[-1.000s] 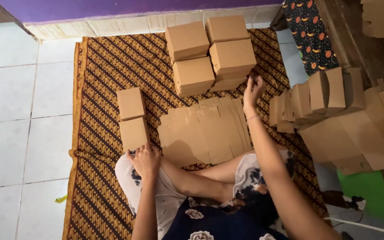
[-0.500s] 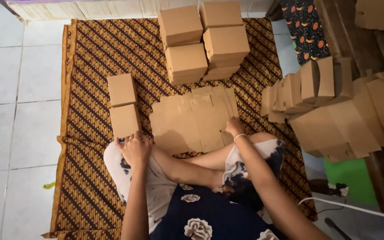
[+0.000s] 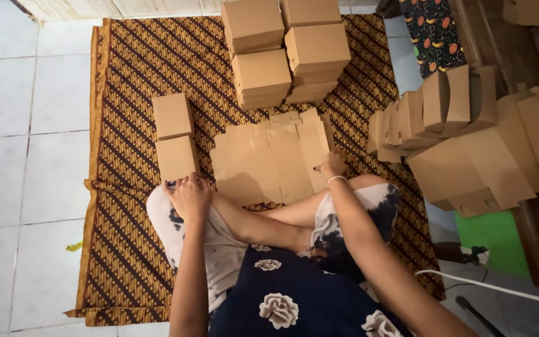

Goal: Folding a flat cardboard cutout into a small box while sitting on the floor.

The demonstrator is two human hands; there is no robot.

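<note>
Our right hand (image 3: 332, 166) rested fingers-down on the near edge of the flat cardboard blanks (image 3: 272, 159), gripping nothing yet.

Our left hand (image 3: 188, 195) lay curled on our knee, empty, just below the two small folded boxes (image 3: 174, 136). We judged we were at the step of picking up a fresh blank; the next move called for peeling a single sheet off the pile. The stacked finished boxes (image 3: 285, 50) stood beyond the blanks. A second earlier our right hand had been stretched far up toward that stack; since then it had drawn back to the blanks.
</note>
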